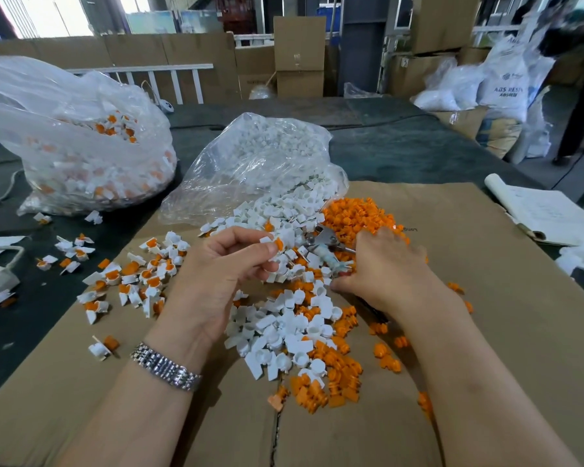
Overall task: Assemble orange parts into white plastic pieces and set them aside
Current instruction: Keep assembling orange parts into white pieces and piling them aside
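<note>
The left hand (231,261) pinches a white piece with an orange part (274,244) seated, seemingly ready to drop left among finished ones (129,281), while the right hand (388,264) digs, fingers curled, in the orange pile (358,214)

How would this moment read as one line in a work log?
left hand: pinches white piece with orange part | right hand: reaching into orange parts | finished pieces: set aside left
</note>
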`<action>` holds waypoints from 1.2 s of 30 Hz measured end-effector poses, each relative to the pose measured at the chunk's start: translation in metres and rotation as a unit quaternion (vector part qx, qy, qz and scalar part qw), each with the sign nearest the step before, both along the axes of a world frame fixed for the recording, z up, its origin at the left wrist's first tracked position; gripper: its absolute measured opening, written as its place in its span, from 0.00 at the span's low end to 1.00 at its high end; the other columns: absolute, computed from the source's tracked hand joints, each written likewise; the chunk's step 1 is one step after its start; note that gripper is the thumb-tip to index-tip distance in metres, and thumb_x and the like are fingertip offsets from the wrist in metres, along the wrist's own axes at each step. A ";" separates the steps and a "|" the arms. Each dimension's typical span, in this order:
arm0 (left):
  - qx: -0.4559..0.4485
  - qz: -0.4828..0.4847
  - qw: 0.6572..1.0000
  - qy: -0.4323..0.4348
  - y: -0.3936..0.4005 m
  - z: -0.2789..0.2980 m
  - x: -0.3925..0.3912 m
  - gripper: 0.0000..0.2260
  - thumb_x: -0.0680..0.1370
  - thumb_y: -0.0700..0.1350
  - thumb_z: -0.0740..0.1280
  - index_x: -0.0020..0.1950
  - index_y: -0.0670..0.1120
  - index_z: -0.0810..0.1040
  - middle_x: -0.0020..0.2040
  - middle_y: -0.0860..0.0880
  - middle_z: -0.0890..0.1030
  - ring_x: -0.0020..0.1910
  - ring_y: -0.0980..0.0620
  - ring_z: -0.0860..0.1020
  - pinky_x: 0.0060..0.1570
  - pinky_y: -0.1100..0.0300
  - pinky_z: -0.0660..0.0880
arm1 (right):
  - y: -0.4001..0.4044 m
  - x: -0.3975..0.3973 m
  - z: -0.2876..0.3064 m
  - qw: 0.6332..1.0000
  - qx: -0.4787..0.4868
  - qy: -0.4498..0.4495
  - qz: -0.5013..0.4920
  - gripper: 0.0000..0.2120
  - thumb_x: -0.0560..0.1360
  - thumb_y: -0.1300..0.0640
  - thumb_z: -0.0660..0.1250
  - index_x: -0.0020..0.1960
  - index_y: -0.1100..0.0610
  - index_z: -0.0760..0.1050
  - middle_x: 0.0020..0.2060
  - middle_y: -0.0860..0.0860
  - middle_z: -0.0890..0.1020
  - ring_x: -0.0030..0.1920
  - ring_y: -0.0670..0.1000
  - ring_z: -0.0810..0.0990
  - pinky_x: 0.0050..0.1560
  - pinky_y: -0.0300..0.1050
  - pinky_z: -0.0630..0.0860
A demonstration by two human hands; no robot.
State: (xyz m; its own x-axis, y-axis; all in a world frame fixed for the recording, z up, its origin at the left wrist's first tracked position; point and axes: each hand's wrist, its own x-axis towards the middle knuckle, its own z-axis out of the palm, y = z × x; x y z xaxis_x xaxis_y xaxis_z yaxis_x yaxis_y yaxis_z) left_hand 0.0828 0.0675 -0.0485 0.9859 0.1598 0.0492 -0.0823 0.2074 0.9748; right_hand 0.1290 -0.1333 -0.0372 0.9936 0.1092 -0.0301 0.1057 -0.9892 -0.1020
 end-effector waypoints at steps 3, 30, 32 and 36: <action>-0.003 0.000 1.000 -0.002 0.000 0.000 0.000 0.11 0.62 0.45 0.79 0.43 0.46 0.88 0.41 0.44 0.85 0.38 0.50 0.83 0.38 0.64 0.80 | 0.002 -0.001 -0.003 1.000 -0.006 -0.001 -0.008 0.28 0.73 0.37 0.69 0.61 0.57 0.70 0.58 0.56 0.74 0.61 0.59 0.74 0.65 0.65 0.69; -0.072 0.049 0.996 -0.036 0.001 0.004 -0.002 0.13 0.69 0.42 0.77 0.51 0.41 0.84 0.44 0.46 0.86 0.41 0.51 0.85 0.34 0.65 0.77 | 0.006 -0.034 0.043 0.932 0.270 0.156 0.183 0.16 0.83 0.48 0.59 0.50 0.57 0.81 0.45 0.53 0.85 0.39 0.51 0.79 0.44 0.47 0.76; -0.058 0.052 0.996 -0.043 0.000 0.004 -0.002 0.14 0.68 0.43 0.77 0.52 0.40 0.84 0.45 0.45 0.86 0.42 0.50 0.85 0.35 0.65 0.77 | 0.007 -0.034 0.043 0.934 0.262 0.157 0.187 0.16 0.84 0.49 0.58 0.50 0.58 0.80 0.41 0.52 0.83 0.35 0.46 0.75 0.37 0.41 0.72; -0.046 0.057 0.996 -0.042 0.001 0.001 -0.001 0.13 0.70 0.42 0.77 0.52 0.40 0.84 0.45 0.44 0.87 0.42 0.49 0.85 0.34 0.65 0.77 | 0.010 -0.037 0.044 0.934 0.253 0.155 0.198 0.17 0.84 0.49 0.58 0.51 0.61 0.77 0.42 0.58 0.82 0.36 0.53 0.76 0.37 0.41 0.74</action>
State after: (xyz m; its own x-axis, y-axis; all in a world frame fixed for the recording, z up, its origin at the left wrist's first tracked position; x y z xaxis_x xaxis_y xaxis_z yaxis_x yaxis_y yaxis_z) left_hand 0.0816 0.0686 -0.0473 0.9539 0.2789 0.1105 -0.1911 0.2809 0.9405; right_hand 0.0924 -0.1236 0.0066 0.8245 0.5443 -0.1544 0.3409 -0.6957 -0.6323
